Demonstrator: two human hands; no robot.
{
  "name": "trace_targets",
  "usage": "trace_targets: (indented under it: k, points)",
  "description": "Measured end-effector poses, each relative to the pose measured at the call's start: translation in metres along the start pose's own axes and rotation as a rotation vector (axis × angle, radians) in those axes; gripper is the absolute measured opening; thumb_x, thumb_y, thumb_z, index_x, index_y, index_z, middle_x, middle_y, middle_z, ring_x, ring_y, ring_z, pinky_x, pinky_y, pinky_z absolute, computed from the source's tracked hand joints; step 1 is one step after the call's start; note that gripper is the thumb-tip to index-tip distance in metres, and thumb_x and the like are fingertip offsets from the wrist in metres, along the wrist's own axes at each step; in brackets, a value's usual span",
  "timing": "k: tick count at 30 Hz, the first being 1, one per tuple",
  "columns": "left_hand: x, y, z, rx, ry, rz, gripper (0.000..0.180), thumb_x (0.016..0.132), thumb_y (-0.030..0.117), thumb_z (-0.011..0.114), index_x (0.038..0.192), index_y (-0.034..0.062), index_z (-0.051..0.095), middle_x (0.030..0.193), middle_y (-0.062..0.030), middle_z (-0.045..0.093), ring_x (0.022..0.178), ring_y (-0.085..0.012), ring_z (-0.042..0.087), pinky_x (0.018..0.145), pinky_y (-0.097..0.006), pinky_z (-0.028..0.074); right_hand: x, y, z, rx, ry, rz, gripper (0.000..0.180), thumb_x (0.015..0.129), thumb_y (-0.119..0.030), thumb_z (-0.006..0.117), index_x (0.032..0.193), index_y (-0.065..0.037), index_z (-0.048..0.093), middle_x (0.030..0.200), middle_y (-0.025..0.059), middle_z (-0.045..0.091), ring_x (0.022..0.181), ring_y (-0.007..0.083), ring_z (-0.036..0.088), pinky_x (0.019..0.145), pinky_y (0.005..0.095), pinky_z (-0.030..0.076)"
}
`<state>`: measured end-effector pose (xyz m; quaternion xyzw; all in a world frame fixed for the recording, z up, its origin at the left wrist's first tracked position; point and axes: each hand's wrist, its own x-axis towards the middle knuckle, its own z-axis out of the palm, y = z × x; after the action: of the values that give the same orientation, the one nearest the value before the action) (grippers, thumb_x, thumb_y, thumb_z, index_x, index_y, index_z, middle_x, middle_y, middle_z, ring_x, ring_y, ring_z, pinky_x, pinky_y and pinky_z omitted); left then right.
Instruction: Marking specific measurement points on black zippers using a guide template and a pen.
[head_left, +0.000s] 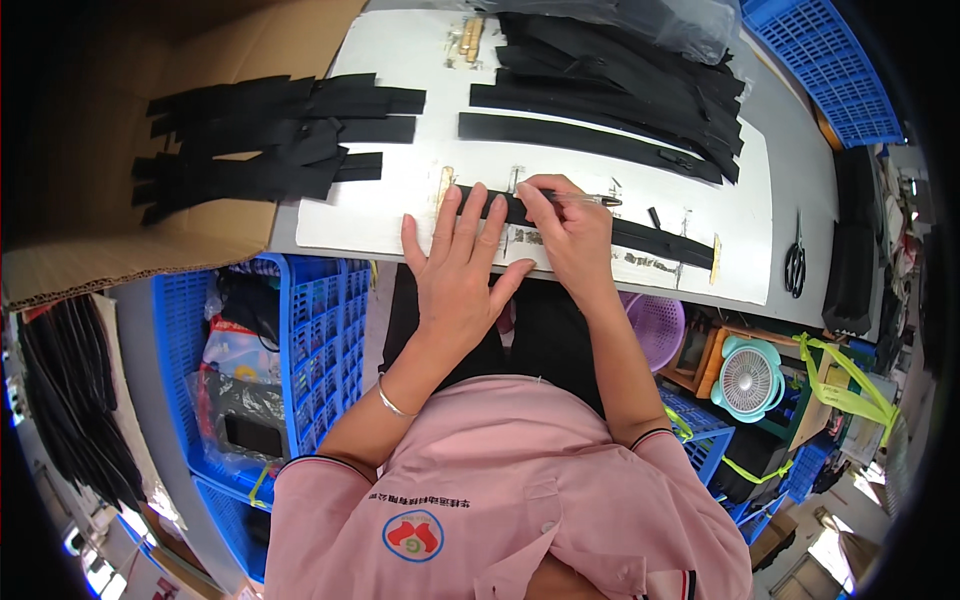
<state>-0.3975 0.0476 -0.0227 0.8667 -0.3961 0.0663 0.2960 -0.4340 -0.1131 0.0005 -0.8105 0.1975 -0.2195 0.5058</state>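
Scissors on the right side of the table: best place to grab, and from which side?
Probably by the looped handles at the near end of the scissors, coming from the table's near edge. They lie flat and closed, blades pointing away, with bare table around them.

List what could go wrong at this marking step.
1. The left hand pins only one end of the black strip; the free end may shift under the pen.
2. The pen tip sits close to the left fingers, so a slip could mark them.
3. The piled strips overhang the cardboard box and might slide.

Zipper piles (pixel 620 90) flanking bare white board (pixel 420 60)
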Motion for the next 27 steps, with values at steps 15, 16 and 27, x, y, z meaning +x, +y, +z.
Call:
trace_targets:
  k: [15,16,27]
  points:
    - [-0.002,-0.002,0.001,0.006,0.006,-0.008,0.074,0.090,0.044,0.075,0.153,0.0110,0.053,0.159,-0.0103,0.048,0.152,-0.0305,0.037,0.122,-0.063,0.007,-0.004,0.001,-0.001,-0.029,-0.030,-0.006,0.018,0.096,-0.018,0.073,0.094,0.000,0.076,0.076,0.0073,0.073,0.056,0.0157,0.066,0.054,0.0282,0.049]
    - [-0.002,-0.002,0.002,0.005,0.004,-0.006,0.074,0.090,0.044,0.075,0.153,0.0110,0.053,0.159,-0.0103,0.048,0.152,-0.0305,0.037,0.122,-0.063,0.007,-0.004,0.002,-0.002,-0.045,-0.053,-0.029,0.019,0.096,-0.019,0.073,0.093,-0.001,0.077,0.070,0.0073,0.071,0.054,0.0153,0.064,0.054,0.0283,0.048]
    - [-0.001,-0.001,0.003,0.017,-0.017,-0.005,0.076,0.089,0.043,0.077,0.154,0.0118,0.052,0.159,-0.0101,0.048,0.153,-0.0308,0.036,0.121,-0.065,0.007,-0.008,0.005,-0.013,-0.062,-0.159,-0.084,0.017,0.097,-0.010,0.070,0.095,0.005,0.077,0.080,0.0076,0.075,0.065,0.0066,0.064,0.056,0.0231,0.047]
